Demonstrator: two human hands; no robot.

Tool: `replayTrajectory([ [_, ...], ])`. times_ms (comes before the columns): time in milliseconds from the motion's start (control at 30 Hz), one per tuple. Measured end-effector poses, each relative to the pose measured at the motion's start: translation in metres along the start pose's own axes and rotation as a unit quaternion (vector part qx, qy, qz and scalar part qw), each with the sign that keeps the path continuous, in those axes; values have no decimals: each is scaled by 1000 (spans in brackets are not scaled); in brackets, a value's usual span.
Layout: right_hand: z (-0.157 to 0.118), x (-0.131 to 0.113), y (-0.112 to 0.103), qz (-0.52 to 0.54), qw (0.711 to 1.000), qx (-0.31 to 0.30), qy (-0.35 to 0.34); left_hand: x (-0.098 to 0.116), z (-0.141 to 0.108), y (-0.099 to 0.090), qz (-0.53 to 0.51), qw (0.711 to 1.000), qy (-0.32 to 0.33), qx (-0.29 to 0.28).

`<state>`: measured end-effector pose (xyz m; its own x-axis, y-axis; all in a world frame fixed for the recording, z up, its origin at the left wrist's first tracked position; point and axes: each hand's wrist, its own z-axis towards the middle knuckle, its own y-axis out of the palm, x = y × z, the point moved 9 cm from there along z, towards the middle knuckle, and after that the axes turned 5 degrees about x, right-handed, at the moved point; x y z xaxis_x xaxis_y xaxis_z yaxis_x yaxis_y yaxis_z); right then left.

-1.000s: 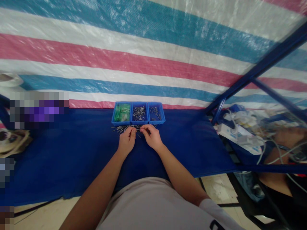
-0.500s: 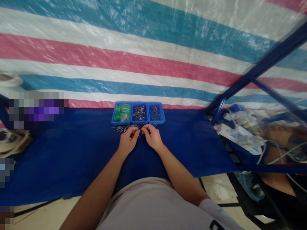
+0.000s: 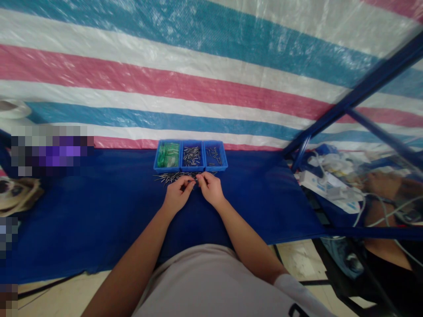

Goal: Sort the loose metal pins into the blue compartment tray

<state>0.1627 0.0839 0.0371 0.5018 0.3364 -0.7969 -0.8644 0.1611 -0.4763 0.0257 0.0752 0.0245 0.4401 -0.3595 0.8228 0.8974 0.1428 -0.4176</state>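
Note:
My left hand (image 3: 178, 192) and my right hand (image 3: 210, 189) meet fingertip to fingertip above the blue table (image 3: 132, 211). Both are pinched closed; whatever lies between the fingers is too small to make out. Just behind them a pile of thin metal pins (image 3: 168, 177) is spread on the cloth, partly covered by my fingers. Three joined blue bins stand beyond the pile: the left bin (image 3: 157, 168) holds green and clear plastic packets, the middle bin (image 3: 192, 168) many metal pieces, the right bin (image 3: 217, 168) fewer thin pieces.
A striped plastic sheet (image 3: 198, 83) hangs behind the table. At the right are a blue metal frame (image 3: 333, 115), a white power strip (image 3: 330, 192) with cables, plastic bags (image 3: 337, 165) and another person's arm (image 3: 380, 220). A cloth bag (image 3: 24, 196) sits at the left edge.
My fingertips have shifted very slightly against each other, with both hands staying closed. The other person's arm at the right has moved a little. The bins and the pile look the same.

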Motion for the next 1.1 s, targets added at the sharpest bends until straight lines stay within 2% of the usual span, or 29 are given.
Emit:
replayTrajectory([
  [200,-1,0,5,40,999,-28,12,2,1,-2,23,1000,-8,-7],
  [567,-3,-1,10,89,995,-43,19,-5,0,-4,35,999,-31,-11],
  [900,-3,-5,9,39,998,-50,-5,-3,0,-3,7,1000,-30,-1],
  [1100,-2,-5,8,29,999,-42,-12,2,1,-3,21,1000,-6,8],
])
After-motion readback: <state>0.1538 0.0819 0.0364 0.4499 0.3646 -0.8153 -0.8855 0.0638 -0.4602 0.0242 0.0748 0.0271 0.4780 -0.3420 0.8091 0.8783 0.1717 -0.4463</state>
